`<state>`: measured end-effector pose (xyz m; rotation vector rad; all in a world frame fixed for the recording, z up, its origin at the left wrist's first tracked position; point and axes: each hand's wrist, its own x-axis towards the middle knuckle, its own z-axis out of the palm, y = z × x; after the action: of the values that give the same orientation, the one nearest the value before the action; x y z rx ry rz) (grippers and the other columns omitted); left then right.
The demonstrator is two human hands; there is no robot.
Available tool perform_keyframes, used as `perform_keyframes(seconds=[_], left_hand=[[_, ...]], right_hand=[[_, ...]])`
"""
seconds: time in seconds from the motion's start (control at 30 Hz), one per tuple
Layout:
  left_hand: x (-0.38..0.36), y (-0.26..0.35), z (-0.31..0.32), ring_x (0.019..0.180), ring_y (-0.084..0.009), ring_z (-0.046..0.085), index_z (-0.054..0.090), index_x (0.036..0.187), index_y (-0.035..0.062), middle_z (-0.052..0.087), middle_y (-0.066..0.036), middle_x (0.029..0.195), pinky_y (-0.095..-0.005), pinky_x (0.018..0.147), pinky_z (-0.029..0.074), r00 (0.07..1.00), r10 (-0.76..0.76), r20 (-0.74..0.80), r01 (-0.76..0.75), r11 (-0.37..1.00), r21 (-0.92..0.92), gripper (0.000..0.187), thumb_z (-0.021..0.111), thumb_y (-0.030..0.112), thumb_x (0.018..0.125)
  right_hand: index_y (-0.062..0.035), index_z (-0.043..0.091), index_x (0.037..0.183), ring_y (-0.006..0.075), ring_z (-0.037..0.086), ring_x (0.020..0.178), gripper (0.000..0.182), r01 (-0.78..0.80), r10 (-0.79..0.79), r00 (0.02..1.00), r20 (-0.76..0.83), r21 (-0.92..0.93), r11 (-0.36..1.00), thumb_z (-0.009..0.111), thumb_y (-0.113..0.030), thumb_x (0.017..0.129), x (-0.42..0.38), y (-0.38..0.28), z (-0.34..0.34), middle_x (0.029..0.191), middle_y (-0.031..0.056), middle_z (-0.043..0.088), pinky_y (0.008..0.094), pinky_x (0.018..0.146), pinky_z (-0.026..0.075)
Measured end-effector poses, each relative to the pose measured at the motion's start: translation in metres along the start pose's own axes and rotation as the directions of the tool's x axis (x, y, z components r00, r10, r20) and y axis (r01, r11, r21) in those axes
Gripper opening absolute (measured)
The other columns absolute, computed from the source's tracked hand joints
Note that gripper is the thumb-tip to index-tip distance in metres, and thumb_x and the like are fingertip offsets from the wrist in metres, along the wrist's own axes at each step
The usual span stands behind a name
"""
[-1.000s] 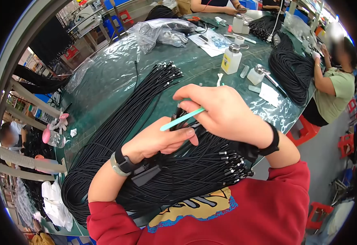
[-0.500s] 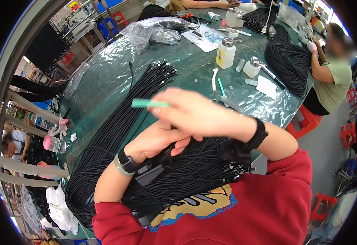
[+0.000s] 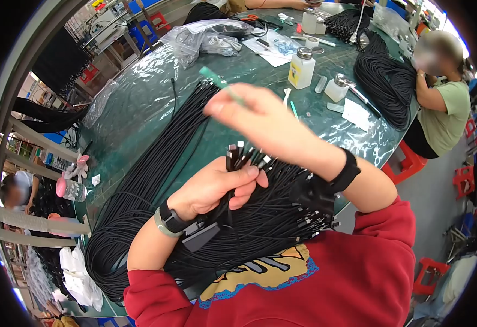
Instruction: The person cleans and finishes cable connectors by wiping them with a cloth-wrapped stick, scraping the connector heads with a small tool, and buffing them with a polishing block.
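Observation:
My left hand (image 3: pixel 211 185) is closed around a small bunch of black cables whose metal-tipped plugs (image 3: pixel 245 155) stick up above the thumb. Over and beyond them, my right hand (image 3: pixel 263 117) grips a thin green stick (image 3: pixel 214 77), its free end pointing up and left; the rest is partly hidden by the fingers. Under both hands lies a big heap of black cables (image 3: pixel 238 229), with more plug ends at its right side. A long bundle of black cables (image 3: pixel 156 152) runs up the table on the left, its plugs at the far end.
On the green table (image 3: pixel 124 114) stand a yellow-labelled bottle (image 3: pixel 301 71) and a smaller bottle (image 3: pixel 336 88). Coiled cables (image 3: pixel 383 82) lie at the right, near a seated person in a light green shirt (image 3: pixel 448 109). Plastic bags (image 3: pixel 195 43) and papers (image 3: pixel 271 49) are farther back.
My right hand has lifted up and away from my left hand, carrying the green stick. The plugs in my left hand, hidden before, now show. The seated person's head has moved.

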<state>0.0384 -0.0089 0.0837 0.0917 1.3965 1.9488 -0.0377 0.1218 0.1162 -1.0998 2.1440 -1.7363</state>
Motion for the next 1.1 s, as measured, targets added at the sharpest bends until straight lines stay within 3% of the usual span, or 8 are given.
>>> perform_keyframes(seconds=[0.17,0.27,0.3,0.47,0.57,0.67,0.77,1.1], left_hand=[[-0.001,-0.004,-0.005,0.041,-0.0071,0.036,0.053,0.082,-0.0025,0.036,0.003,0.049,-0.0210,0.039,0.028,0.993,0.074,-0.088,-0.084,0.989,-0.121,0.023,0.048,0.020,0.086],[0.001,-0.006,-0.007,0.042,-0.0073,0.037,0.053,0.082,-0.0027,0.036,0.002,0.048,-0.0208,0.040,0.029,1.000,0.015,-0.006,-0.015,0.998,-0.067,0.024,0.048,0.020,0.086],[-0.001,-0.004,-0.006,0.042,-0.0070,0.038,0.053,0.082,-0.0028,0.037,0.002,0.048,-0.0207,0.040,0.029,1.000,0.003,0.013,-0.002,0.999,-0.032,0.023,0.048,0.020,0.086],[-0.009,-0.009,0.000,0.043,-0.0055,0.038,0.054,0.084,-0.0032,0.040,0.003,0.050,-0.0199,0.040,0.028,0.995,0.096,0.024,-0.098,0.992,0.077,0.021,0.048,0.017,0.085],[-0.014,-0.011,-0.003,0.043,-0.0046,0.037,0.054,0.084,-0.0035,0.041,0.003,0.050,-0.0196,0.041,0.028,0.990,0.141,0.027,-0.143,0.984,0.110,0.021,0.047,0.016,0.086],[-0.020,-0.013,-0.005,0.044,-0.0038,0.036,0.055,0.085,-0.0040,0.042,0.004,0.051,-0.0193,0.043,0.029,0.994,0.100,0.051,-0.105,0.990,0.098,0.022,0.046,0.016,0.087],[-0.025,-0.009,-0.004,0.046,-0.0035,0.037,0.055,0.086,-0.0045,0.041,0.004,0.051,-0.0191,0.046,0.031,0.994,0.061,0.095,-0.086,0.952,0.294,0.025,0.044,0.018,0.088],[-0.029,-0.006,0.001,0.046,-0.0037,0.038,0.056,0.085,-0.0047,0.041,0.004,0.048,-0.0194,0.046,0.031,0.992,0.113,0.052,-0.122,0.966,0.226,0.026,0.046,0.019,0.086]], right_hand=[[-0.0011,0.057,0.089,0.0135,0.054,0.076,0.032,-0.118,0.156,0.981,0.116,-0.280,0.953,0.052,-0.032,0.082,-0.006,0.004,-0.013,0.079,0.0085,0.058,0.0287,0.063,0.043],[-0.0004,0.056,0.078,0.0104,0.053,0.065,0.028,0.326,-0.211,0.925,0.317,-0.371,0.870,0.054,-0.029,0.081,-0.016,0.010,0.007,0.071,0.0069,0.058,0.0266,0.058,0.042],[-0.0004,0.056,0.078,0.0104,0.053,0.065,0.028,0.321,-0.208,0.925,0.317,-0.364,0.874,0.054,-0.029,0.081,-0.016,0.011,0.010,0.071,0.0069,0.058,0.0266,0.058,0.042],[-0.0022,0.052,0.066,0.0059,0.044,0.050,0.028,-0.108,0.092,0.958,0.272,0.046,0.993,0.055,-0.025,0.081,-0.012,0.020,0.017,0.052,-0.0015,0.048,0.0238,0.046,0.036],[-0.0045,0.051,0.062,0.0034,0.039,0.044,0.030,-0.254,0.217,0.945,0.243,0.133,0.958,0.055,-0.026,0.082,-0.007,0.025,0.016,0.047,-0.0049,0.042,0.0220,0.040,0.031],[-0.0083,0.049,0.059,0.0009,0.036,0.042,0.031,-0.519,0.348,0.837,0.423,0.408,0.751,0.055,-0.028,0.082,-0.013,0.028,0.021,0.049,-0.0068,0.041,0.0190,0.035,0.024],[-0.0099,0.047,0.059,0.0007,0.033,0.040,0.032,-0.596,0.352,0.787,0.508,0.473,0.649,0.054,-0.029,0.083,-0.016,0.032,0.029,0.050,-0.0067,0.040,0.0180,0.034,0.022],[-0.0105,0.043,0.060,0.0012,0.031,0.037,0.031,-0.751,0.293,0.658,0.694,0.577,0.322,0.053,-0.028,0.083,-0.013,0.043,0.037,0.050,-0.0067,0.038,0.0177,0.031,0.021]])
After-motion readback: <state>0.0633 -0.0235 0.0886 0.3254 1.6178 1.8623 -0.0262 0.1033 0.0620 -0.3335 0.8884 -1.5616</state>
